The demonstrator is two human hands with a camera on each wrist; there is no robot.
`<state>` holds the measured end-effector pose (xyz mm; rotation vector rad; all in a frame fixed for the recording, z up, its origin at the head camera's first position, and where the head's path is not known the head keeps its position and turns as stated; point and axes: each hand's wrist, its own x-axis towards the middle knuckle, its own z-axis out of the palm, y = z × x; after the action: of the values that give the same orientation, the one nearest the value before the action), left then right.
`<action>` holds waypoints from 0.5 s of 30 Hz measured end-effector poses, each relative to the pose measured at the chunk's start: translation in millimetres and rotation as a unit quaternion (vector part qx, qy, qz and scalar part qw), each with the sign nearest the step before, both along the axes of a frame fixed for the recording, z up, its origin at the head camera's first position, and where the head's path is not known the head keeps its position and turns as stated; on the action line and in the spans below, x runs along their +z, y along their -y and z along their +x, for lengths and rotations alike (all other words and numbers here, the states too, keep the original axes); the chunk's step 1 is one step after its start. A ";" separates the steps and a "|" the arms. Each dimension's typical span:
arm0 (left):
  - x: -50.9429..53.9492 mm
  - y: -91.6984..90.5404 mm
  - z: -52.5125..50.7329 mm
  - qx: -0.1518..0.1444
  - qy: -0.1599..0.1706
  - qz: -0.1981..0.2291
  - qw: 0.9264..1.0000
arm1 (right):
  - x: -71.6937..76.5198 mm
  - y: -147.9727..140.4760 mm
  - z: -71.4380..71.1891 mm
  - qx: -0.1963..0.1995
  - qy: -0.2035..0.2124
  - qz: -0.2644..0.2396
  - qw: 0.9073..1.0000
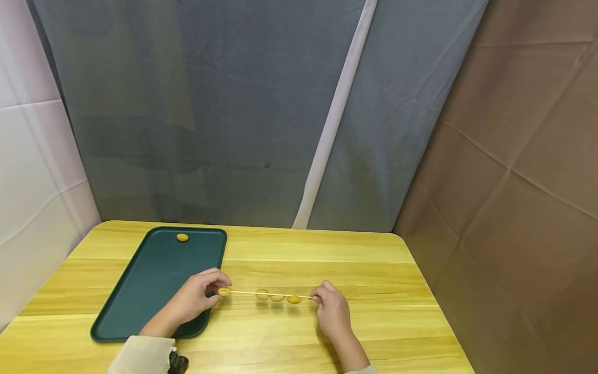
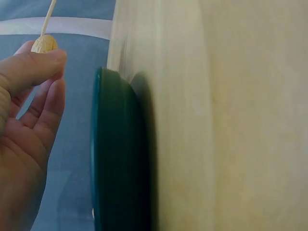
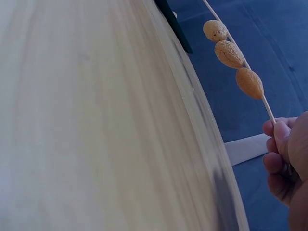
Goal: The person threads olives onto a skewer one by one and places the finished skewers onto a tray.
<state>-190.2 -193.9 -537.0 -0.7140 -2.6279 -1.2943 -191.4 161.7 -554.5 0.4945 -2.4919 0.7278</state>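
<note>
A thin wooden skewer (image 1: 244, 292) is held level above the table, with three oval, wrinkled yellow-brown pieces (image 3: 229, 54) strung along it nearer its right end. At the right end, my right hand (image 1: 334, 311) grips the skewer between thumb and fingers. My left hand (image 1: 195, 296) pinches another such oval piece (image 1: 224, 291) at the skewer's left end; in the left wrist view the stick meets the top of that piece (image 2: 44, 44). How deep the tip goes in is hidden. One more loose oval piece (image 1: 182, 237) lies on the dark green tray (image 1: 154, 283), near its far edge.
The tray stands on the left part of the wood-grain table (image 1: 383, 280), partly under my left forearm. Grey cloth (image 1: 233, 114) hangs behind the table, with a white strip running down it. Brown cloth (image 1: 528, 197) stands at the right, white cloth (image 1: 42, 156) at the left.
</note>
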 end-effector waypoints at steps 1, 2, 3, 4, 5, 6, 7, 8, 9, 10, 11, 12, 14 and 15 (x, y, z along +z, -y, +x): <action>0.4 -0.7 0.4 0.000 -0.004 -0.003 1.000 | -0.1 0.2 0.3 0.001 0.001 0.001 1.000; 1.0 -1.4 1.0 -0.001 -0.009 -0.006 1.000 | -0.2 0.4 0.5 0.001 0.002 0.005 1.000; 1.6 -2.2 1.5 -0.003 -0.016 -0.008 1.000 | 0.1 0.5 0.8 0.002 0.002 0.008 1.000; 2.4 -3.0 2.0 -0.006 -0.025 -0.012 1.000 | 0.2 0.7 1.1 0.003 0.003 0.010 1.000; 3.2 -3.8 2.5 -0.009 -0.034 -0.016 0.999 | 0.4 0.8 1.5 0.004 0.004 0.013 1.000; 4.2 -4.6 2.9 -0.012 -0.043 -0.021 0.999 | 0.7 0.8 1.9 0.006 0.004 0.015 1.000; 5.1 -5.3 3.2 -0.014 -0.052 -0.027 0.998 | 1.1 0.9 2.2 0.008 0.004 0.017 1.000; 6.2 -5.9 3.5 -0.017 -0.060 -0.033 0.997 | 1.1 0.7 2.3 0.009 0.002 0.020 1.000; 7.1 -6.5 3.6 -0.020 -0.067 -0.040 0.997 | 1.2 0.6 2.5 0.011 0.000 0.022 1.000; 8.0 -7.0 3.7 -0.022 -0.071 -0.046 0.996 | 1.1 0.5 2.6 0.013 -0.003 0.023 1.000; 8.9 -7.5 3.8 -0.023 -0.073 -0.053 0.996 | 0.9 0.4 2.4 0.015 -0.008 0.024 1.000; 9.6 -7.8 3.9 -0.025 -0.073 -0.059 0.995 | 0.8 0.3 2.1 0.017 -0.013 0.025 0.999; 10.8 -8.6 4.1 -0.027 -0.072 -0.068 0.995 | 0.2 0.3 1.4 0.020 -0.025 0.027 0.999; 11.2 -9.0 4.2 -0.028 -0.072 -0.072 0.994 | 0.3 0.4 1.2 0.022 -0.030 0.027 0.999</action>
<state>-186.0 -185.0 -525.8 -0.8734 -2.6200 -1.0327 -190.1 161.3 -554.1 0.5850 -2.4578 0.6539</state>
